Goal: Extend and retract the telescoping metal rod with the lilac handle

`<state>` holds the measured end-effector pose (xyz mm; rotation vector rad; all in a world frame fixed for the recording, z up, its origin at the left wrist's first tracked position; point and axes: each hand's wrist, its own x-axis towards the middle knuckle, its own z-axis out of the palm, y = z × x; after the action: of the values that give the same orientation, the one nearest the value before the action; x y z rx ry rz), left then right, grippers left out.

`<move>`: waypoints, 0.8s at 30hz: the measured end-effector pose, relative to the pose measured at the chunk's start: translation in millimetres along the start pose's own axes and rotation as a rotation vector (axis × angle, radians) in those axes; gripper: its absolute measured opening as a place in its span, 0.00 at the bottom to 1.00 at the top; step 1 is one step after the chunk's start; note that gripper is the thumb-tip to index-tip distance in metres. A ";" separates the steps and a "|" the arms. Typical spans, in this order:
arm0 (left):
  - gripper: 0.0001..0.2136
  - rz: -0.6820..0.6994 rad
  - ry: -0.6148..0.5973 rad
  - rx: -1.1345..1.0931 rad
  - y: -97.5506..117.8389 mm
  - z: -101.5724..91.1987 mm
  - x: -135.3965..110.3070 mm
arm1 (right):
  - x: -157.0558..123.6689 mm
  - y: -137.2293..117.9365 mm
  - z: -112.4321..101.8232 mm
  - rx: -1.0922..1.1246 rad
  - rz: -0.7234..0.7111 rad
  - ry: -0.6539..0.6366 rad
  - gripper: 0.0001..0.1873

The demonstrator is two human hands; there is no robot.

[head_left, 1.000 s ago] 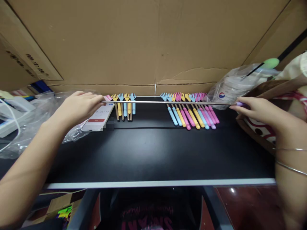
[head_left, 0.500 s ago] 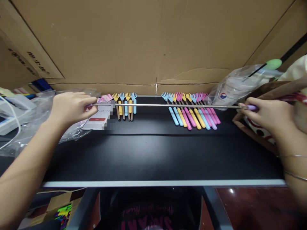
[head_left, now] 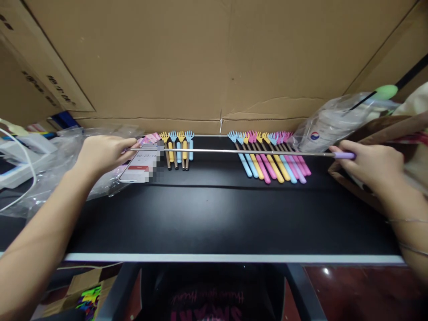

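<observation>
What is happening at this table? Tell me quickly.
A person holds one telescopic back scratcher pulled out long above the black table: the left hand pinches its head end, the right hand grips its purple handle. At the back of the table lie collapsed back scratchers: a small row beside a phone showing a timer, and a larger row to the right.

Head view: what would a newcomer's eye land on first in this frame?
First comes the thin metal rod, stretched level over the back of the black table. The left hand pinches one end and the right hand holds its purple grip. Beneath it lie pastel hand-shaped scratchers in a small left group and a larger right group, with a phone beside the left hand.
</observation>
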<state>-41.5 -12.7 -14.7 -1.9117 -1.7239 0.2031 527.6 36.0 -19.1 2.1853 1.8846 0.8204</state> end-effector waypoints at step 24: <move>0.16 0.269 0.094 -0.224 120.7 -56.4 12.3 | -38.3 -119.1 -67.0 0.362 -0.416 0.106 0.12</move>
<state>91.7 -20.5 -23.6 -2.2775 -1.4759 0.0180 388.8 8.0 -27.5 1.8292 2.5893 0.5593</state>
